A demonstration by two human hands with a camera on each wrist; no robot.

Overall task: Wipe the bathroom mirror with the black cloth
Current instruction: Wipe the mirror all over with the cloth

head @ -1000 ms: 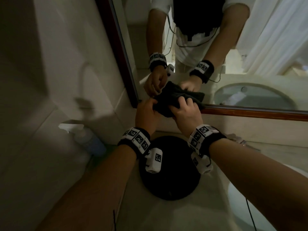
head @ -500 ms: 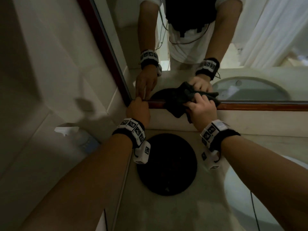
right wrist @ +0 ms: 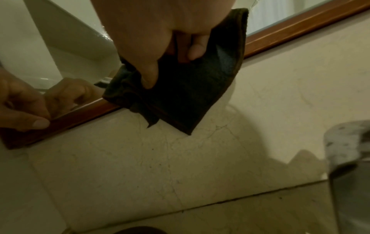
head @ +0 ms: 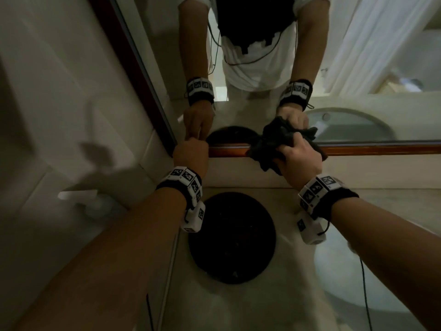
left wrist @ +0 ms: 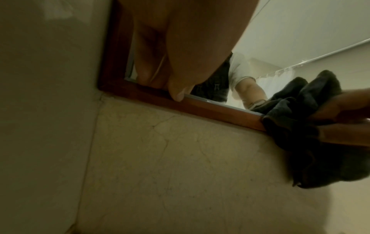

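Note:
The mirror [head: 238,108] has a brown wooden frame [head: 229,151] and hangs on the wall above the counter. My right hand [head: 298,158] grips the bunched black cloth [head: 269,144] against the mirror's bottom edge, and a corner of the cloth [right wrist: 190,88] hangs down over the frame [right wrist: 300,30] onto the tile. My left hand [head: 191,149] sits at the mirror's lower left corner with curled fingers and holds nothing. Its thumb tip [left wrist: 178,95] touches the frame [left wrist: 220,109]. The left wrist view shows the cloth [left wrist: 300,129] at the right. The right wrist view shows the left hand [right wrist: 24,110] at the left.
A round black disc [head: 232,237] lies on the counter below my hands. A white spray bottle [head: 95,204] stands by the left wall. The sink basin [head: 346,283] is at the lower right, and its metal tap [right wrist: 348,158] rises close to my right wrist.
My left hand has let go of the cloth and moved to the mirror's lower left corner. My right hand has carried the cloth to the right along the bottom frame.

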